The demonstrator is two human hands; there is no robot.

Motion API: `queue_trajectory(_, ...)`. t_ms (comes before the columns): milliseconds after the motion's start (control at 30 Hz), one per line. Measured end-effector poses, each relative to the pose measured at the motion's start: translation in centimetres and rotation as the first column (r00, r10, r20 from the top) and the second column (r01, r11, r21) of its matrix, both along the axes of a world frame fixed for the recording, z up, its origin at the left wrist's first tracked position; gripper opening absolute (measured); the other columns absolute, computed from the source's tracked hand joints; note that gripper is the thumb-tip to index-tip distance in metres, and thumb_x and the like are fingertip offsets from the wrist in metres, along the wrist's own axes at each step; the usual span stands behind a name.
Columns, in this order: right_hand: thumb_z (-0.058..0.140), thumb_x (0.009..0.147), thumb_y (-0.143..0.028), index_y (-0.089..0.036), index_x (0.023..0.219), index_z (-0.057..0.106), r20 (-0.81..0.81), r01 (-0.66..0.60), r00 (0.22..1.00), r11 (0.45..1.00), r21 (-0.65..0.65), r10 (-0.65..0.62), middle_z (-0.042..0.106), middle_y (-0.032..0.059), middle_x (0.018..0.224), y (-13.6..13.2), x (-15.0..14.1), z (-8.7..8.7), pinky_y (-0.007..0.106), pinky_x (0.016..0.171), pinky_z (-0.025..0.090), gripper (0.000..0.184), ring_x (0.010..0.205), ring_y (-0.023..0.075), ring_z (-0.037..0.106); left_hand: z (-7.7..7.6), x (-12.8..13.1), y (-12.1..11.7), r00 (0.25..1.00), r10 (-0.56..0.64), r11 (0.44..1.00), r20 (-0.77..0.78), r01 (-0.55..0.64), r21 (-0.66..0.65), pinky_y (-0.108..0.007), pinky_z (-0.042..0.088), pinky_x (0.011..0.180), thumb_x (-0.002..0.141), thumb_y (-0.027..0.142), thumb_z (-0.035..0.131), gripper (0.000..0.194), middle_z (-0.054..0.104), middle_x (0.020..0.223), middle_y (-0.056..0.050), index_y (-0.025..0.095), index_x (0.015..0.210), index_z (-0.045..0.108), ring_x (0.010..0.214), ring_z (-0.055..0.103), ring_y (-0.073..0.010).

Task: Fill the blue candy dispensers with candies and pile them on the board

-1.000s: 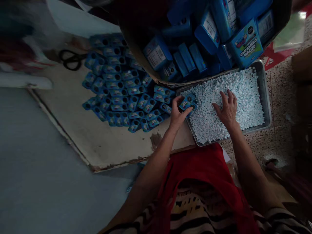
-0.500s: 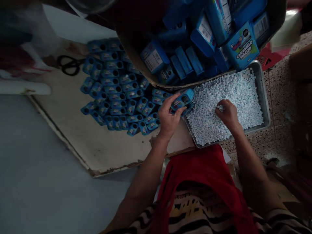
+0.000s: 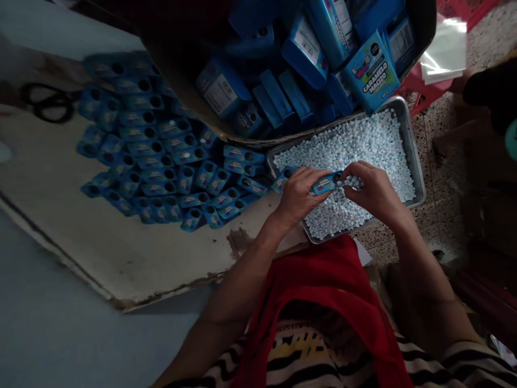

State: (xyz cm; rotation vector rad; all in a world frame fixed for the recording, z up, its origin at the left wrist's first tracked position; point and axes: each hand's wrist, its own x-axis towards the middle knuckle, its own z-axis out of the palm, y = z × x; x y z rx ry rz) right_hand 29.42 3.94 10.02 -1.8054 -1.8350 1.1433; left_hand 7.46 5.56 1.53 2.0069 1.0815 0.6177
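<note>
My left hand point(image 3: 301, 195) is closed around a small blue candy box point(image 3: 326, 183), tilted over the metal tray point(image 3: 418, 188). A round dark hole shows at the box's right end. Right at that hole, my right hand point(image 3: 374, 191) pinches several small pale candies point(image 3: 353, 182). Loose white and light-blue candies point(image 3: 383, 143) cover the tray. Another blue box point(image 3: 284, 178) shows just left of my left hand, partly hidden by it. Many like boxes with round holes point(image 3: 157, 175) stand packed together on the table.
A cardboard carton point(image 3: 242, 141) of larger blue boxes point(image 3: 371, 73) stands behind the tray. Black-handled scissors point(image 3: 50, 102) lie at the table's far left. Clear plastic bags point(image 3: 444, 51) rest on a red stool point(image 3: 428, 94) at the right. The worn table edge point(image 3: 121, 304) runs along the front.
My right hand has risen from the candies in the tray to the box's hole, carrying several candies. My left hand has brought the box rightward over the tray. The view has shifted right.
</note>
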Motion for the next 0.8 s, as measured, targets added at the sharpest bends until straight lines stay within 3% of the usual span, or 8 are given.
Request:
queue_trajectory(200, 0.076, 0.086, -0.014, -0.024, 0.110, 0.075, -0.029, -0.003, 1.000, 1.000, -0.012, 0.003, 0.076, 0.0051, 0.107, -0.2, -0.2, -2.1, 0.035, 0.088, 0.052, 0.026, 0.098, 0.0221, 0.069, -0.3, 0.6, -0.3, 1.000, 0.012, 1.000, -0.007, -0.012, 0.007, -0.038, 0.057, 0.099, 0.095, 0.036, 0.081, 0.037, 0.081, 0.115, -0.006, 0.024, 0.129, 0.074, 0.109, 0.073, -0.0239)
queue_trajectory(333, 0.085, 0.083, -0.025, -0.025, 0.105, 0.077, -0.228, 0.220, 0.945, 0.972, -0.081, -0.233, 0.074, 0.0007, 0.095, -1.0, 0.2, -3.0, 0.032, 0.082, 0.052, 0.023, 0.089, 0.0177, 0.066, -0.6, 1.2, -0.5, 0.999, 0.039, 0.999, -0.002, -0.039, -0.010, -0.039, 0.057, 0.100, 0.095, 0.032, 0.081, 0.035, 0.081, 0.114, -0.006, 0.024, 0.128, 0.075, 0.109, 0.073, -0.0240)
queue_trajectory(400, 0.085, 0.082, -0.031, -0.025, 0.100, 0.075, -0.366, 0.394, 0.816, 0.894, -0.213, -0.447, 0.067, -0.0028, 0.082, -1.6, 0.9, -3.9, 0.027, 0.069, 0.048, 0.021, 0.073, 0.0120, 0.058, -0.8, 1.5, -0.6, 0.997, 0.068, 0.997, 0.025, -0.067, -0.046, -0.040, 0.057, 0.102, 0.094, 0.032, 0.082, 0.035, 0.080, 0.115, -0.006, 0.024, 0.128, 0.075, 0.110, 0.072, -0.0242)
queue_trajectory(467, 0.086, 0.079, -0.037, -0.024, 0.094, 0.070, -0.480, 0.503, 0.594, 0.763, -0.406, -0.646, 0.058, -0.0059, 0.072, -2.3, 2.1, -4.9, 0.022, 0.056, 0.039, 0.025, 0.060, 0.0079, 0.046, -1.0, 1.6, -0.8, 0.989, 0.133, 0.986, 0.065, -0.126, -0.106, -0.041, 0.057, 0.104, 0.095, 0.033, 0.081, 0.035, 0.080, 0.118, -0.007, 0.024, 0.128, 0.074, 0.113, 0.072, -0.0244)
queue_trajectory(533, 0.087, 0.074, -0.040, -0.024, 0.089, 0.064, -0.512, 0.507, 0.394, 0.645, -0.571, -0.763, 0.053, -0.0075, 0.068, -2.9, 3.3, -5.8, 0.021, 0.047, 0.030, 0.031, 0.053, 0.0064, 0.036, -1.0, 1.3, -1.6, 0.975, 0.196, 0.968, 0.108, -0.175, -0.181, -0.041, 0.057, 0.107, 0.095, 0.036, 0.080, 0.035, 0.079, 0.123, -0.008, 0.023, 0.127, 0.074, 0.118, 0.072, -0.0247)
queue_trajectory(567, 0.086, 0.074, -0.041, -0.025, 0.088, 0.062, -0.505, 0.486, 0.343, 0.609, -0.627, -0.793, 0.053, -0.0074, 0.068, -3.3, 3.9, -6.1, 0.021, 0.045, 0.029, 0.032, 0.052, 0.0064, 0.033, -0.9, 0.9, -2.2, 0.967, 0.217, 0.958, 0.132, -0.185, -0.220, -0.042, 0.057, 0.108, 0.096, 0.037, 0.080, 0.034, 0.079, 0.125, -0.008, 0.023, 0.127, 0.074, 0.120, 0.072, -0.0249)
queue_trajectory(700, 0.078, 0.083, -0.051, -0.026, 0.085, 0.057, -0.452, 0.418, 0.330, 0.557, -0.718, -0.829, 0.056, -0.0051, 0.067, -4.4, 4.3, -6.8, 0.022, 0.039, 0.030, 0.033, 0.048, 0.0079, 0.036, 0.0, -2.3, -7.2, 0.928, 0.338, 0.885, 0.159, -0.256, -0.389, -0.040, 0.058, 0.107, 0.097, 0.043, 0.075, 0.036, 0.078, 0.128, -0.010, 0.023, 0.127, 0.073, 0.121, 0.073, -0.0254)
queue_trajectory(800, 0.080, 0.081, -0.059, -0.025, 0.082, 0.055, -0.433, 0.369, 0.343, 0.543, -0.754, -0.834, 0.055, -0.0057, 0.062, -4.4, 2.8, -7.0, 0.020, 0.036, 0.028, 0.042, 0.044, 0.0072, 0.037, -0.1, -6.0, -12.0, 0.808, 0.589, 0.728, 0.024, -0.517, -0.450, -0.039, 0.061, 0.099, 0.094, 0.046, 0.073, 0.040, 0.078, 0.123, -0.009, 0.023, 0.127, 0.070, 0.110, 0.075, -0.0251)
